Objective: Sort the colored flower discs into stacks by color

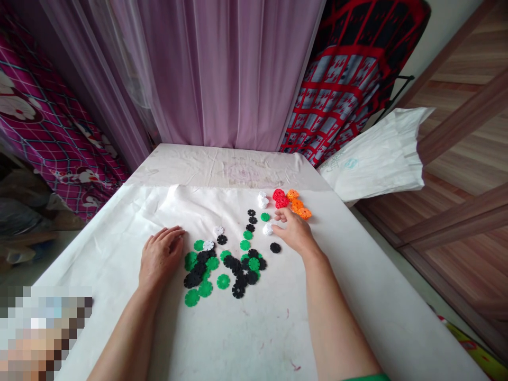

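My left hand (pixel 161 257) rests on the white-covered table, palm down with loosely bent fingers. It sits left of a cluster of flat notched plastic discs, green (pixel 192 297) and black (pixel 192 279). My right hand (pixel 296 231) is at the far right, thumb and fingers apart, beside a small pile of white discs (pixel 268 228). Whether the thumb touches that pile, I cannot tell. Just beyond the fingertips lie red discs (pixel 281 199) and orange discs (pixel 297 205). A line of black discs (pixel 251 212) and green discs (pixel 245 245) runs down the middle towards another mixed heap.
The table (pixel 254 338) has a white cloth, wrinkled at the far left. A purple curtain (pixel 238 74) hangs behind it. At the far right edge stands a white bag (pixel 381 159). A pixelated object (pixel 43 338) lies at the lower left. Wooden doors (pixel 460 211) are on the right.
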Demonstrator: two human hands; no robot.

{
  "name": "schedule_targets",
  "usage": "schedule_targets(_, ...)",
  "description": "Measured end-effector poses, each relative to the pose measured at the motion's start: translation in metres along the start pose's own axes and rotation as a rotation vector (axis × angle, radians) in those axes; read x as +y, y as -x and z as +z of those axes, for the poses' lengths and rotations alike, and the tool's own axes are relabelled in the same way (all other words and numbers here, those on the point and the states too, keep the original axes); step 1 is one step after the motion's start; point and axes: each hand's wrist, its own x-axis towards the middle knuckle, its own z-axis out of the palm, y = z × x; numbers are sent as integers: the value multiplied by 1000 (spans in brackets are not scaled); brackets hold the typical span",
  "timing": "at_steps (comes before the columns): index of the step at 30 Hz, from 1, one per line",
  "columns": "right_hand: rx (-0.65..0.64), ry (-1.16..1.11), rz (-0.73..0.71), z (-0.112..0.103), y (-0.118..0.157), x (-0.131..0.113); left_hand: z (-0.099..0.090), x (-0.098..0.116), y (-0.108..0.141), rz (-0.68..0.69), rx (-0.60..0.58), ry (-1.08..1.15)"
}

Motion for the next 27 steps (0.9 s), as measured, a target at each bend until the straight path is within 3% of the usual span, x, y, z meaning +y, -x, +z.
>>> schedule_targets(7,-45,65,-42,2,-1,-6,-2,1,0,1,-7,-4)
schedule_targets(12,24,117,-129,3,1,-27,-1,2,0,4,14,-3)
schedule_targets(17,-164,125,-269,36,8,-76,0,3,0,2,9,-1)
schedule_targets(21,-271,181,-235,64,10,-108,0,2,0,-1,10,-4)
schedule_targets(27,-295,319,-166,83,5,-130,2,2,1,3,23,-16)
